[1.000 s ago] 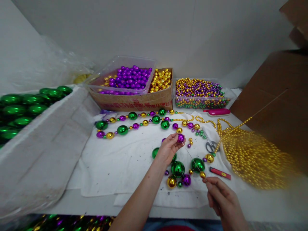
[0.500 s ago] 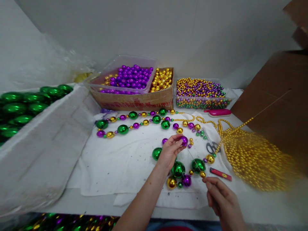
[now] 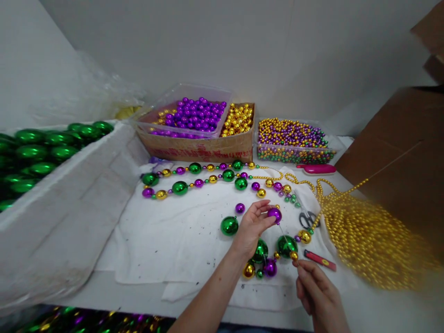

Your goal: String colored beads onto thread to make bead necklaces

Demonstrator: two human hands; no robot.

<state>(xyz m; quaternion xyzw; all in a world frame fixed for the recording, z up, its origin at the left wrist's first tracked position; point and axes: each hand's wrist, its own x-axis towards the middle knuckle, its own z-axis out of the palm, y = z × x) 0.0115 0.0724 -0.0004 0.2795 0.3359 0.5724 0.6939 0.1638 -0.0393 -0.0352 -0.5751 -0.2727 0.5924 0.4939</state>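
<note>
My left hand (image 3: 255, 225) pinches a shiny purple bead (image 3: 274, 215) between thumb and fingers, above the white cloth. A thin thread (image 3: 283, 230) runs from this bead down toward my right hand (image 3: 314, 284), whose thumb and forefinger are pinched on it just below a small gold bead (image 3: 293, 255). Behind the thread lies a large green bead (image 3: 286, 247). Strung beads curve below my left hand, among them a purple bead (image 3: 270, 268) and a gold bead (image 3: 248, 270). A loose green bead (image 3: 229, 225) rests left of my left wrist.
A finished-looking bead strand (image 3: 180, 188) stretches across the cloth (image 3: 156, 245). Scissors (image 3: 308, 219), a red lighter (image 3: 319, 260) and a pink-handled tool (image 3: 319, 169) lie right, near piled gold bead chain (image 3: 374, 236). Bead-filled containers (image 3: 194, 148) stand behind; a foam box (image 3: 79, 203) of green balls stands left.
My left hand has carried the purple bead a little to the right and nearer my right hand, shortening the thread between them. My right hand keeps its pinch. The view has shifted slightly.
</note>
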